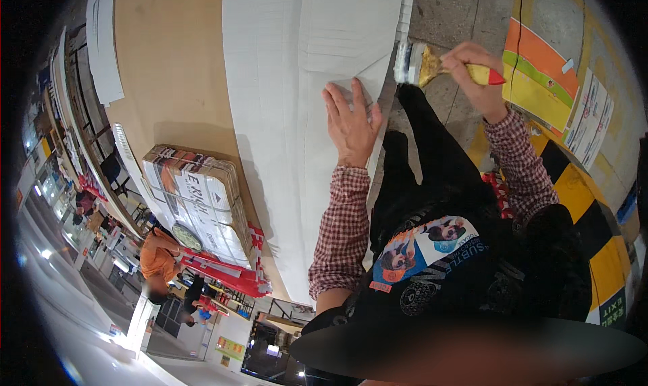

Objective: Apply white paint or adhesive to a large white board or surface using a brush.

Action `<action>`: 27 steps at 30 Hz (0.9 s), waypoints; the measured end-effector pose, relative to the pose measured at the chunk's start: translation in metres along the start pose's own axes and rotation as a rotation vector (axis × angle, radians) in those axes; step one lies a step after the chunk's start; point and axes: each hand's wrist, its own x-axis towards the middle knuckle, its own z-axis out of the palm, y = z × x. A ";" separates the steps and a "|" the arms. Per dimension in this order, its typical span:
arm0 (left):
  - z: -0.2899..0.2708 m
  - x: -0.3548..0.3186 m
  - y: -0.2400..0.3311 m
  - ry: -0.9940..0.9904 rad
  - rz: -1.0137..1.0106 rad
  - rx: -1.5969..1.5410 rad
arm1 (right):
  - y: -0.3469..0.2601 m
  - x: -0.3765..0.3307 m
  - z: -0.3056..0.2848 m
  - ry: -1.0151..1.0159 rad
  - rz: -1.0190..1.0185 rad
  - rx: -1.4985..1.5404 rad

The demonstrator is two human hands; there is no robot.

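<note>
My left hand (352,131) lies palm down on a white cardboard sheet (270,102), its fingers spread. Under and beyond the fingertips is a folded flap (351,28) of the same pale board. Off the sheet's right edge, my right hand (474,75) grips a paintbrush (428,65) by its yellow, red-tipped handle. The brush's whitish bristles point left, close to the edge of the board; whether they touch it I cannot tell. Checked sleeves cover both my forearms.
Brown cardboard (169,62) lies left of the white sheet, bearing a strapped, wrapped bundle (199,200) and red-and-white material (233,271). On the right are a colourful poster (540,75) and a black-and-yellow striped barrier (574,190). A person in orange (158,258) is at far left.
</note>
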 end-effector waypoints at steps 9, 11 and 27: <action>-0.012 0.008 -0.001 0.019 0.045 0.051 | -0.006 -0.005 -0.007 0.027 -0.067 0.004; -0.009 0.009 -0.001 0.039 0.069 0.057 | 0.003 -0.006 -0.003 0.042 -0.090 0.007; 0.003 -0.051 -0.013 0.045 0.014 0.097 | -0.005 -0.022 0.011 0.010 -0.177 -0.208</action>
